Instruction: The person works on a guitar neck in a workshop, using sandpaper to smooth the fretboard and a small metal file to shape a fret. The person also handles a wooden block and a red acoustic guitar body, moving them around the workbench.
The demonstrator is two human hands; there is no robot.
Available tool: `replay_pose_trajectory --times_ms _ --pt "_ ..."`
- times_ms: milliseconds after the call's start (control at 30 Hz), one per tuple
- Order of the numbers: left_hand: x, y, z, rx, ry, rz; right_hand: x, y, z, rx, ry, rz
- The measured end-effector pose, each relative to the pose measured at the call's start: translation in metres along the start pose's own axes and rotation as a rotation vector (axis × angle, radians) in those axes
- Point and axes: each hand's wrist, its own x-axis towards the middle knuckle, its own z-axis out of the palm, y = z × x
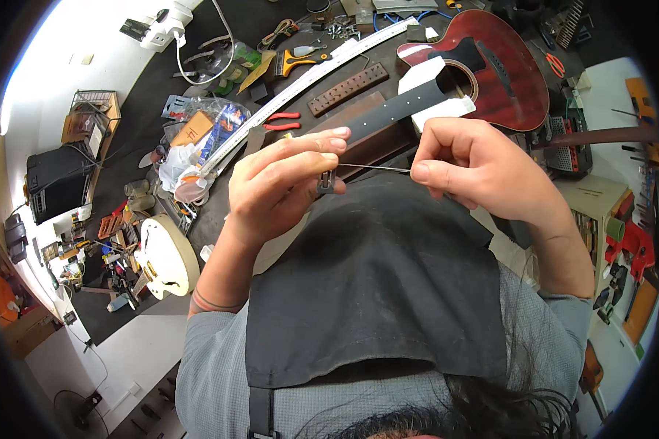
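Note:
A thin, stiff metal wire (377,167) stretches between my hands, just above the black apron (377,271). My right hand (476,164) pinches its right end between thumb and curled fingers. At the other end, my left hand (282,179) is closed around a small metal tool (326,181), mostly hidden by the fingers, so its kind cannot be made out. The wire meets the tool near the left fingertips. Beyond the hands lies a red-brown acoustic guitar (529,58) on its back. Its dark fingerboard (395,110) with white dots points toward my left hand.
White sheets (443,111) flank the fingerboard by the soundhole. A long white ruler (307,77), red-handled pliers (282,121), a drilled wooden block (348,88) and a yellow-handled brush (300,61) lie on the dark bench. A cream guitar body (170,256) stands at left.

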Motion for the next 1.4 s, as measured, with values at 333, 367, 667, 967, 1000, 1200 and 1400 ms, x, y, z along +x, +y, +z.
replay_pose_trajectory --times_ms 333,367,667,967,1000,1200,1400 --pt "-0.017 -0.006 0.009 0.104 0.259 0.038 0.0 -0.002 0.009 -0.486 0.206 -0.453" --pt "-0.02 -0.001 0.011 -0.074 0.309 -0.09 0.001 -0.002 0.008 -0.485 0.201 -0.446" --pt "-0.023 0.04 0.016 -0.994 0.523 -0.766 0.013 0.002 0.03 -0.419 0.091 -0.43" --pt "-0.041 0.052 0.013 -1.043 0.412 -0.937 0.02 0.005 0.043 -0.383 -0.083 -0.222" --pt "-0.042 0.052 0.013 -1.057 0.406 -0.95 0.021 0.009 0.044 -0.369 -0.097 -0.217" --pt "-0.042 0.057 0.02 -1.003 0.425 -0.952 0.023 0.002 0.047 -0.31 -0.166 -0.119" --pt "-0.045 0.06 0.021 -0.965 0.426 -0.974 0.026 -0.001 0.051 -0.345 -0.196 -0.071"
